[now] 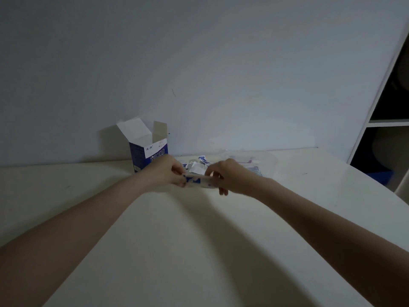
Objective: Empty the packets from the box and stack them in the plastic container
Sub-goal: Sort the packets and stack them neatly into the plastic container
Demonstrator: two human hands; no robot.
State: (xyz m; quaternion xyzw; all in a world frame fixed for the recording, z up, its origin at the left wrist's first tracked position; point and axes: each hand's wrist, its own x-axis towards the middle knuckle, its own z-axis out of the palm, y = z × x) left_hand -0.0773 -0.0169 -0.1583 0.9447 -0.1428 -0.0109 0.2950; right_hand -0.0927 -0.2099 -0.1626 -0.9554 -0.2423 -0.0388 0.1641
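A blue and white cardboard box (146, 151) stands upright near the wall with its top flaps open. Right of it lies a loose pile of blue and white packets (198, 165) on the table. A clear plastic container (269, 161) sits further right with some packets inside. My left hand (166, 171) and my right hand (223, 176) together pinch a small stack of packets (198, 181) by its two ends, just above the table in front of the pile.
The white table (177, 240) meets a plain wall at the back. A white shelf unit (385, 120) with dark compartments stands at the right, beyond the table's right edge.
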